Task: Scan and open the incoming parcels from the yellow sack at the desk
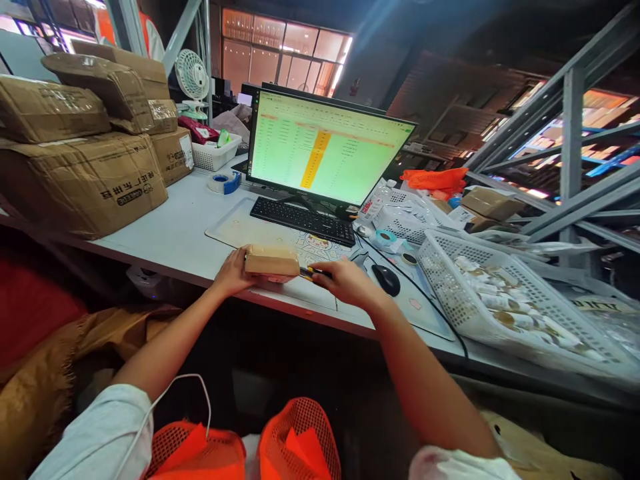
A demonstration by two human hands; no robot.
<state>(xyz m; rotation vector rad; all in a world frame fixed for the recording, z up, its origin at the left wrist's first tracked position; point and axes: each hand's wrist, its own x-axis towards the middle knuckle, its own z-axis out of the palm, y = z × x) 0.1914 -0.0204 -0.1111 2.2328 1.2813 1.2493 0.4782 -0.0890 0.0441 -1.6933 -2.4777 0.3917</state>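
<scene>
A small brown cardboard box (273, 262) rests at the front edge of the desk, on the desk mat. My left hand (233, 272) grips its left end, with the fingers partly hidden behind the box. In my right hand (345, 280) is a box cutter (315, 272) with a dark handle and a bit of yellow. Its tip points left and meets the right end of the box; whether it is in the cardboard I cannot tell. Behind the box stand a black keyboard (303, 220) and a lit monitor (330, 150) showing a spreadsheet.
Stacked cardboard boxes (85, 177) fill the desk's left side. A blue tape roll (225, 182) and a white basket (216, 152) sit behind. To the right are a black mouse (385, 280) with its cable and a white crate (440, 283) of small rolls. Metal framing (573, 133) rises beyond.
</scene>
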